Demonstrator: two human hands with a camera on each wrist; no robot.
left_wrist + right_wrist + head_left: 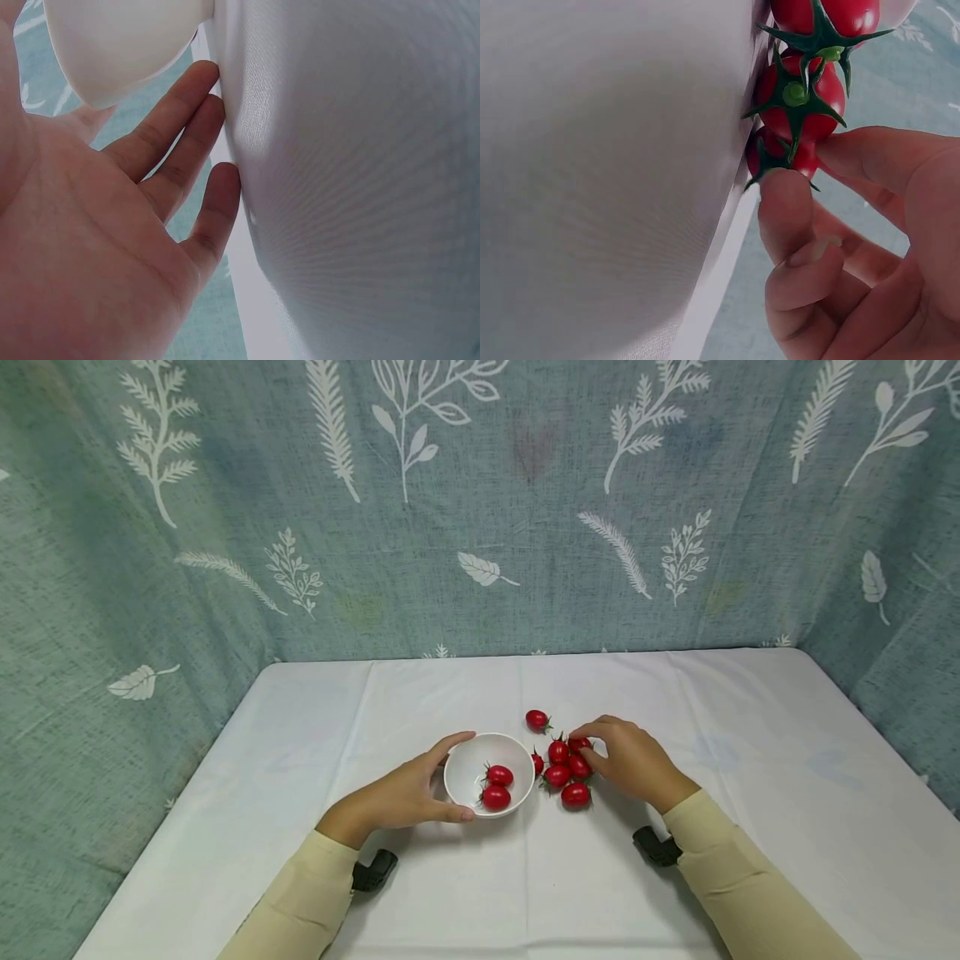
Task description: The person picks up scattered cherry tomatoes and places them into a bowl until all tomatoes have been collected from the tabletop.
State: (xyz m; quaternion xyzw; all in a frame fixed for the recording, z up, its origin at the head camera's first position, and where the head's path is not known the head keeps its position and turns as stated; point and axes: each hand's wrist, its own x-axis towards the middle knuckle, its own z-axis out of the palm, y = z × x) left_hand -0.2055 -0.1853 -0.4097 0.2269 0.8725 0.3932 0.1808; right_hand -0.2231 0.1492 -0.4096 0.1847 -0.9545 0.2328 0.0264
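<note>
My left hand [405,795] holds a white bowl [467,766] from its left side, thumb at the near rim and index finger at the far rim. Two red cherry tomatoes [496,797] lie inside the bowl. In the left wrist view the other fingers [206,199] stretch down to the cloth beneath the bowl [124,45]. To the bowl's right, my right hand [633,762] pinches a cherry tomato [580,744] at the back of a small cluster. The right wrist view has thumb and fingertips round this tomato [805,159], its green stem top partly covered.
Several more cherry tomatoes [557,776] sit close together between the bowl and my right hand. A single tomato [536,720] lies apart behind them. White cloth [420,910] covers the table, and a green leaf-patterned curtain [480,527] stands along its back and sides.
</note>
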